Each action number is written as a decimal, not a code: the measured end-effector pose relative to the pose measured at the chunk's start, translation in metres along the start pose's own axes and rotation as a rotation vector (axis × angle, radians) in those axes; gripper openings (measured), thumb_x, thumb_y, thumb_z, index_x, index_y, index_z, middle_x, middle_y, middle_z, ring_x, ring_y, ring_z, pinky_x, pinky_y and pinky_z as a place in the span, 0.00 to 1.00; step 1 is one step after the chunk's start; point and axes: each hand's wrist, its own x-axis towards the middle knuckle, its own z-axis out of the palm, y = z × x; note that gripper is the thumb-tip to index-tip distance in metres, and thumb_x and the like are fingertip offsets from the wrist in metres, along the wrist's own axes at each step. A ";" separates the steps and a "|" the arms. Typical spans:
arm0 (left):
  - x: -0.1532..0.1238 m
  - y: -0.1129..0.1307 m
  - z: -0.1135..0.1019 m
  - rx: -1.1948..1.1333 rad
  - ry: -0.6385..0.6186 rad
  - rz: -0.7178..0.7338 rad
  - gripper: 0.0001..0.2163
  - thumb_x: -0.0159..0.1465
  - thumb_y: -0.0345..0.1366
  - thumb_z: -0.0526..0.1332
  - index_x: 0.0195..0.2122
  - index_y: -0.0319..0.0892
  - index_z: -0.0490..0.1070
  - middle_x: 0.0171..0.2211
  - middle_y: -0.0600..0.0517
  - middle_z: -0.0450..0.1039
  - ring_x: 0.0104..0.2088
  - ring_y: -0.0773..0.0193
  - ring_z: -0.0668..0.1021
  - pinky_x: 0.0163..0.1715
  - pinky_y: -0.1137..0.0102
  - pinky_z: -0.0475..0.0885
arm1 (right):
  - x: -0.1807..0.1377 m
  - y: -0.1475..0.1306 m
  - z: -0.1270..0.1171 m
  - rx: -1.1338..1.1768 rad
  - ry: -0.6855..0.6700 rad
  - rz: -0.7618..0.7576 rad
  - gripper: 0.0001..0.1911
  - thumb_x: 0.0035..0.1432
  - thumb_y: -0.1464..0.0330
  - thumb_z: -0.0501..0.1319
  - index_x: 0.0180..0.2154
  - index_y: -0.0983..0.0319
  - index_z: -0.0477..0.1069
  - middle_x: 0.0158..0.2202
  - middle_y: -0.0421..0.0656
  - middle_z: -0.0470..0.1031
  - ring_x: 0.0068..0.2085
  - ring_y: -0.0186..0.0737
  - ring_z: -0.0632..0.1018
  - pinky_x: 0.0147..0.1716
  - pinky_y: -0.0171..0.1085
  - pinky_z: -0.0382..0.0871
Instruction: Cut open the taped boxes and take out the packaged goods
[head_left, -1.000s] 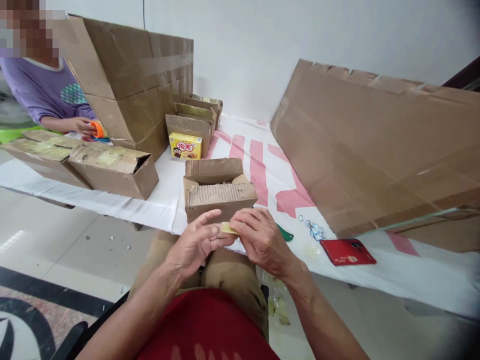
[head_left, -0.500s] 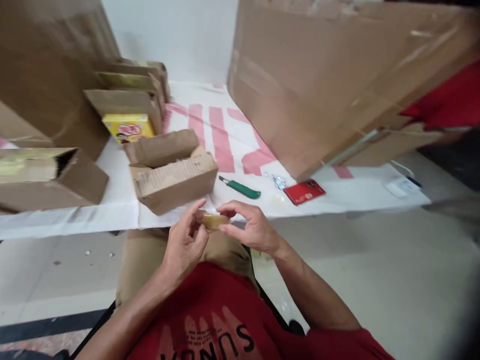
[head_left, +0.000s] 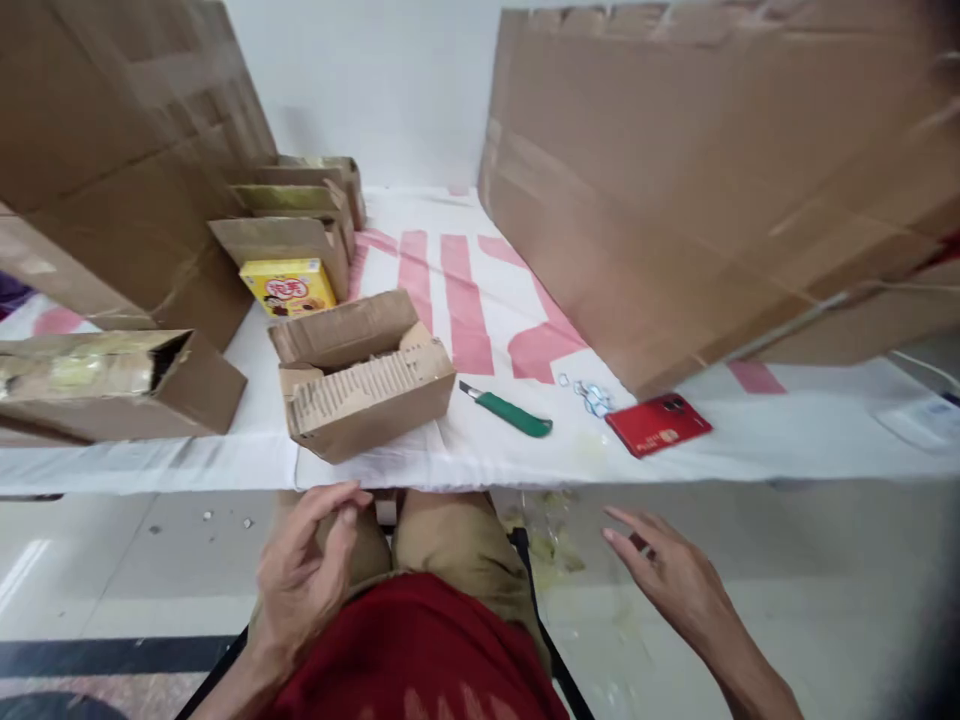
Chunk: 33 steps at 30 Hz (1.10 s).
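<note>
My left hand (head_left: 307, 570) hovers over my left knee below the table edge, fingers loosely curled, nothing visible in it. My right hand (head_left: 664, 570) is out to the right over the floor, fingers spread and empty. Just beyond my knees a small open cardboard box (head_left: 364, 385) sits at the table's front edge. A green utility knife (head_left: 510, 410) lies to its right. Scraps of yellowish tape (head_left: 551, 545) lie on the floor between my hands.
A red phone (head_left: 658, 424) and small metal bits (head_left: 592, 395) lie right of the knife. A yellow snack box (head_left: 289, 287) stands before several small cartons (head_left: 300, 210). Large cardboard sheets (head_left: 675, 180) lean at right, big boxes (head_left: 112, 170) at left, a long carton (head_left: 112, 380) near the left edge.
My hands have parted and dropped; the yellowish tape piece pinched between them is gone from my fingers. My right hand swung out to the right. The view tilted down.
</note>
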 end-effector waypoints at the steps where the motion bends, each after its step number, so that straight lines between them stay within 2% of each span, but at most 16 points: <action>1: 0.001 -0.002 -0.007 0.051 0.060 0.044 0.11 0.68 0.28 0.62 0.48 0.47 0.78 0.38 0.52 0.81 0.39 0.65 0.82 0.45 0.70 0.77 | 0.011 -0.013 -0.001 0.062 0.011 -0.035 0.18 0.62 0.54 0.59 0.43 0.57 0.82 0.44 0.48 0.84 0.34 0.47 0.84 0.33 0.43 0.80; 4: 0.011 -0.010 -0.019 0.245 0.175 0.139 0.12 0.67 0.27 0.63 0.50 0.46 0.76 0.45 0.49 0.79 0.47 0.62 0.81 0.51 0.68 0.76 | 0.063 -0.075 -0.006 0.270 0.054 -0.163 0.17 0.64 0.54 0.60 0.42 0.57 0.81 0.47 0.48 0.83 0.44 0.49 0.83 0.38 0.41 0.79; 6: 0.020 -0.018 -0.019 0.357 0.203 0.185 0.15 0.66 0.29 0.65 0.53 0.45 0.75 0.54 0.45 0.75 0.55 0.57 0.78 0.56 0.63 0.74 | 0.111 -0.122 -0.003 0.392 0.060 -0.216 0.17 0.63 0.55 0.61 0.46 0.57 0.80 0.49 0.48 0.83 0.44 0.48 0.83 0.40 0.42 0.79; 8: 0.030 -0.030 -0.013 0.420 0.203 0.190 0.18 0.66 0.31 0.66 0.57 0.46 0.72 0.62 0.41 0.68 0.61 0.52 0.74 0.58 0.58 0.73 | 0.166 -0.171 0.005 0.519 0.057 -0.274 0.21 0.63 0.55 0.63 0.52 0.57 0.77 0.53 0.48 0.81 0.49 0.49 0.82 0.49 0.46 0.77; 11: 0.042 -0.047 -0.002 0.453 0.174 0.166 0.22 0.67 0.34 0.66 0.62 0.47 0.68 0.66 0.39 0.63 0.64 0.49 0.71 0.59 0.54 0.74 | 0.244 -0.237 0.025 0.760 -0.014 -0.368 0.31 0.60 0.49 0.65 0.60 0.57 0.72 0.62 0.50 0.74 0.62 0.51 0.75 0.59 0.50 0.71; 12: 0.046 -0.051 0.002 0.454 0.171 0.158 0.22 0.67 0.34 0.65 0.63 0.47 0.67 0.66 0.39 0.63 0.64 0.49 0.71 0.59 0.54 0.74 | 0.264 -0.254 0.031 0.828 -0.067 -0.382 0.32 0.60 0.46 0.65 0.59 0.57 0.72 0.61 0.50 0.76 0.62 0.51 0.75 0.59 0.50 0.71; 14: 0.052 -0.056 0.006 0.444 0.193 0.146 0.21 0.69 0.32 0.63 0.62 0.47 0.66 0.64 0.40 0.65 0.63 0.51 0.72 0.59 0.55 0.74 | 0.288 -0.277 0.039 0.910 -0.180 -0.439 0.33 0.59 0.41 0.62 0.53 0.59 0.77 0.51 0.49 0.82 0.55 0.51 0.79 0.56 0.50 0.72; 16: 0.055 -0.058 0.008 0.435 0.228 0.153 0.19 0.69 0.29 0.61 0.61 0.47 0.68 0.62 0.42 0.67 0.62 0.54 0.74 0.59 0.57 0.74 | 0.290 -0.281 0.041 0.902 -0.249 -0.538 0.30 0.62 0.41 0.60 0.46 0.60 0.80 0.40 0.46 0.84 0.46 0.48 0.82 0.52 0.49 0.74; 18: 0.057 -0.060 0.008 0.421 0.238 0.175 0.19 0.69 0.27 0.61 0.59 0.48 0.69 0.60 0.43 0.69 0.61 0.56 0.74 0.58 0.58 0.75 | 0.277 -0.270 0.037 0.795 -0.288 -0.669 0.25 0.64 0.45 0.61 0.43 0.59 0.81 0.36 0.44 0.84 0.42 0.47 0.83 0.50 0.48 0.75; 21: 0.058 -0.066 0.008 0.377 0.242 0.211 0.20 0.68 0.25 0.61 0.60 0.49 0.69 0.60 0.44 0.69 0.60 0.57 0.74 0.58 0.59 0.75 | 0.247 -0.245 0.031 0.520 -0.290 -0.868 0.20 0.65 0.50 0.63 0.45 0.58 0.82 0.42 0.47 0.85 0.50 0.53 0.82 0.56 0.54 0.72; 24: 0.055 -0.074 0.010 0.326 0.301 0.177 0.25 0.68 0.28 0.62 0.65 0.49 0.64 0.60 0.42 0.69 0.61 0.54 0.74 0.57 0.57 0.75 | 0.226 -0.225 0.028 0.357 -0.219 -0.962 0.22 0.66 0.52 0.63 0.55 0.56 0.78 0.56 0.49 0.80 0.64 0.59 0.73 0.65 0.61 0.62; 27: 0.046 -0.082 0.012 0.284 0.354 0.041 0.29 0.66 0.34 0.65 0.68 0.47 0.60 0.57 0.41 0.69 0.51 0.56 0.78 0.45 0.62 0.79 | 0.220 -0.209 0.026 0.366 -0.170 -0.902 0.30 0.63 0.50 0.65 0.63 0.52 0.71 0.71 0.48 0.64 0.72 0.59 0.62 0.69 0.61 0.55; 29: 0.038 -0.086 0.015 0.242 0.331 -0.091 0.28 0.66 0.37 0.65 0.67 0.46 0.61 0.49 0.45 0.72 0.37 0.64 0.77 0.34 0.67 0.78 | 0.221 -0.197 0.031 0.421 -0.211 -0.798 0.43 0.57 0.47 0.70 0.69 0.50 0.62 0.76 0.49 0.53 0.74 0.61 0.57 0.70 0.61 0.56; 30: 0.035 -0.087 0.017 0.208 0.300 -0.168 0.27 0.67 0.38 0.65 0.66 0.46 0.62 0.44 0.48 0.72 0.32 0.66 0.75 0.30 0.69 0.76 | 0.222 -0.191 0.035 0.456 -0.259 -0.731 0.51 0.53 0.46 0.72 0.72 0.50 0.55 0.76 0.49 0.50 0.74 0.62 0.57 0.68 0.61 0.59; 31: 0.033 -0.089 0.019 0.162 0.265 -0.251 0.26 0.67 0.38 0.64 0.65 0.46 0.63 0.39 0.51 0.72 0.28 0.67 0.74 0.28 0.70 0.75 | 0.223 -0.186 0.040 0.497 -0.315 -0.657 0.57 0.50 0.46 0.73 0.74 0.49 0.49 0.76 0.51 0.51 0.73 0.63 0.60 0.67 0.60 0.62; 33: 0.035 -0.092 0.023 0.048 0.217 -0.399 0.23 0.67 0.39 0.63 0.63 0.45 0.65 0.37 0.52 0.72 0.28 0.67 0.75 0.28 0.69 0.75 | 0.225 -0.182 0.054 0.578 -0.410 -0.510 0.63 0.48 0.48 0.75 0.75 0.49 0.42 0.73 0.53 0.58 0.68 0.61 0.68 0.62 0.58 0.69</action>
